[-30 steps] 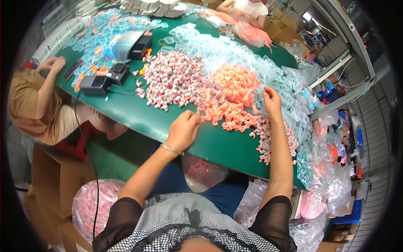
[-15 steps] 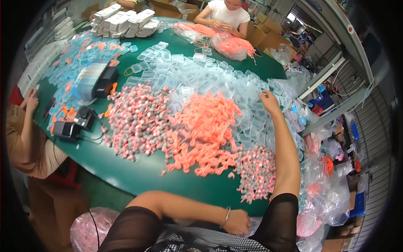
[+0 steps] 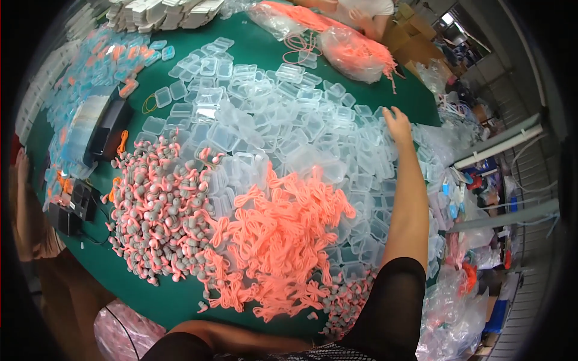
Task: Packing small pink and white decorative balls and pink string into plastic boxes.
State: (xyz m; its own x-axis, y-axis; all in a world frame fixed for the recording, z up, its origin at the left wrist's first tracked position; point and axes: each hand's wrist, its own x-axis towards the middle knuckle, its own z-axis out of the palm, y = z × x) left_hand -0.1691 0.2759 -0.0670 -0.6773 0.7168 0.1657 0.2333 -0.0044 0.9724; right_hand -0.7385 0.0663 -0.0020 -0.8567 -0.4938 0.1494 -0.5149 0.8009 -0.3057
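My right arm is stretched far forward, and my right hand (image 3: 398, 125) is at the far right edge of a wide heap of small clear plastic boxes (image 3: 307, 123). Its fingers are apart, with nothing visible between them. Of my left arm only the forearm (image 3: 247, 338) shows along the bottom edge; the hand itself is out of sight. Between my arms lies a pile of coral-coloured cord bundles (image 3: 283, 234). Left of it spreads a heap of grey-and-pink earplugs (image 3: 159, 216). A smaller heap of similar pieces (image 3: 346, 301) sits beside my right sleeve.
Blue cases (image 3: 99, 72) and a black device (image 3: 111, 129) occupy the green table's (image 3: 108, 259) left side, with white stacks (image 3: 162, 13) behind. Across the table, a person sits by bagged coral cords (image 3: 355, 54). Another person is at the left. Plastic bags (image 3: 451, 313) crowd the right.
The view has moved closer over the table. My right hand has reached farther across the clear boxes. My left hand, closed near my lap before, has dropped out of view.
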